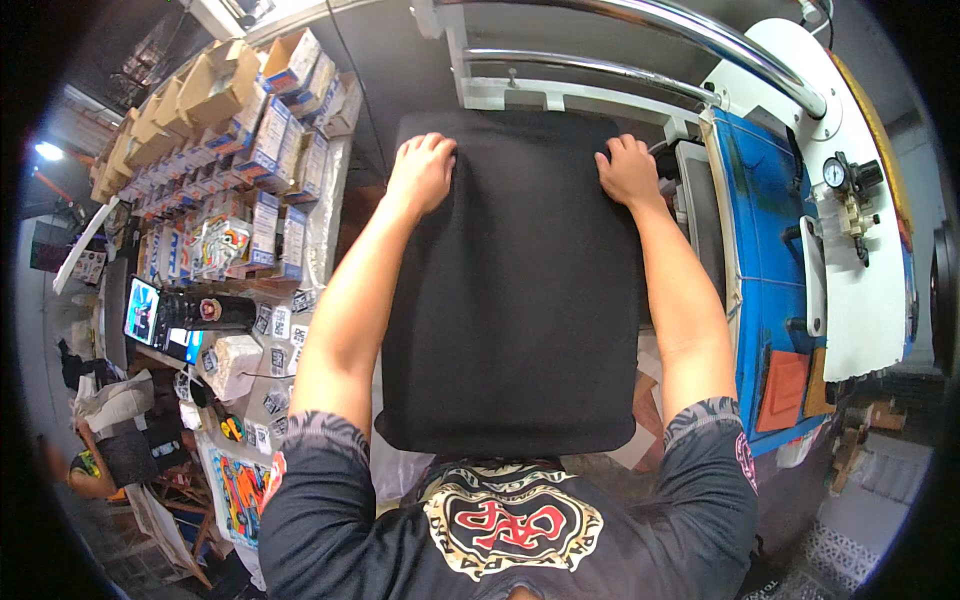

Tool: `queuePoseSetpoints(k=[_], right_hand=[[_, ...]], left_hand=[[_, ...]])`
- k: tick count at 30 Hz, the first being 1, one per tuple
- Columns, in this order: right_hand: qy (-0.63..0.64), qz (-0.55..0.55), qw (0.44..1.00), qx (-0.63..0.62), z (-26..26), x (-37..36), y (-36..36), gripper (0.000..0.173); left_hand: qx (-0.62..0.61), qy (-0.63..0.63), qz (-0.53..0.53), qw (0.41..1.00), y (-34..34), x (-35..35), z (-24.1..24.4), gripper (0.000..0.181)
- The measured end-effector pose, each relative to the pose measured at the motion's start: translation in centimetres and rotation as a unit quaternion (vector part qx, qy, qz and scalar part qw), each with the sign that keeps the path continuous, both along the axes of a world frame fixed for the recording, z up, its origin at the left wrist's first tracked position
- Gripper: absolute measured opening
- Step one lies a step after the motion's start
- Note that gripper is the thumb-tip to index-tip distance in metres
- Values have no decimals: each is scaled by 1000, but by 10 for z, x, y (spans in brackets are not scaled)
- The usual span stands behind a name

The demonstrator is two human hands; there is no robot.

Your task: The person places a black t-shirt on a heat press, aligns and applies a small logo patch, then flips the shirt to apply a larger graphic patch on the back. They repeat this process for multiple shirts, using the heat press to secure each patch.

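Black fabric (517,285), probably a garment, covers a long flat board in front of me. It lies mostly smooth, with soft creases on the left, and its near end wraps over the board's rounded corners. Both arms reach forward to the far part of the board. My left hand (426,171) is curled over the fabric's left edge, knuckles up. At the opposite edge, my right hand (628,169) has its thumb on top of the fabric and its fingers bent over the side. The undersides of both grips are hidden.
A press machine with a chrome bar (720,45), a blue panel (780,202) and a pressure gauge (833,172) stands right. Stacked cardboard boxes (262,142), a lit screen (142,307), a black bottle (206,310) and stickers (279,322) crowd the left table. Another person (94,465) is lower left.
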State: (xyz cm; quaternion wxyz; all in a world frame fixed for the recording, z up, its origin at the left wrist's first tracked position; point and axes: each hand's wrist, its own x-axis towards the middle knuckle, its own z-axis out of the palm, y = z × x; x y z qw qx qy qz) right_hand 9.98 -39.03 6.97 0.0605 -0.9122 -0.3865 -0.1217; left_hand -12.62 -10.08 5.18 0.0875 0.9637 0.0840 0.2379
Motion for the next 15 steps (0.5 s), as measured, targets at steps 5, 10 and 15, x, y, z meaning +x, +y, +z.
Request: queuePoseSetpoints(k=[5, 10, 15], right_hand=[[61, -56, 997, -11, -7, 9, 3, 39], [213, -90, 971, -57, 31, -32, 36, 46], [43, 8, 985, 164, -8, -77, -102, 50]], left_hand=[[9, 188, 87, 978, 5, 49, 3, 28], [-67, 266, 105, 956, 0, -3, 44, 43], [-173, -244, 103, 949, -57, -155, 19, 17]])
